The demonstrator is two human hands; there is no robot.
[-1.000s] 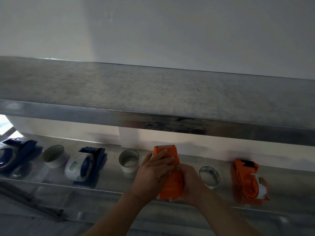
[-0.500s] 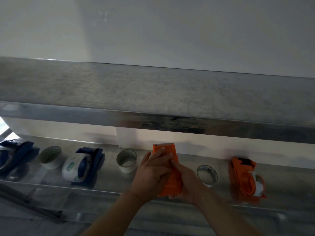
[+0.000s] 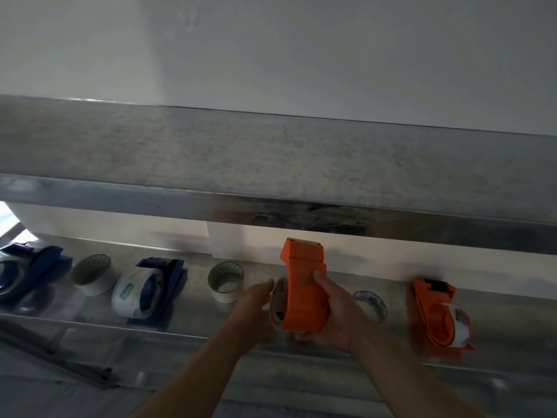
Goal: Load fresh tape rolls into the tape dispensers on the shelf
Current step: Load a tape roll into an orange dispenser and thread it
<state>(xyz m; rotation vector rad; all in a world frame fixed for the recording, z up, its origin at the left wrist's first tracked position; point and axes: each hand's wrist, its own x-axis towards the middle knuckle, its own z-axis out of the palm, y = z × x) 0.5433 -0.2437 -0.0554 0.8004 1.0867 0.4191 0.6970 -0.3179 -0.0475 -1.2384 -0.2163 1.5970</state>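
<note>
An orange tape dispenser (image 3: 304, 285) is held upright above the lower shelf (image 3: 301, 348), with my right hand (image 3: 334, 315) wrapped around its lower right side. A tape roll (image 3: 278, 303) sticks out of the dispenser's left side, and the fingers of my left hand (image 3: 256, 300) touch that roll. A second orange dispenser (image 3: 438, 315) with a roll in it lies on the shelf at the right. Two blue dispensers (image 3: 150, 288) (image 3: 24, 270) holding rolls lie at the left. Loose rolls (image 3: 226, 280) (image 3: 92, 274) (image 3: 370, 304) stand between the dispensers.
A steel upper shelf (image 3: 271, 176) overhangs the lower one, with a white wall behind. A dark metal bar (image 3: 57, 360) lies below the lower shelf's front edge at the left.
My left hand has come off the top of the orange dispenser and dropped to its left side, uncovering the roll. My right hand has turned the dispenser more upright.
</note>
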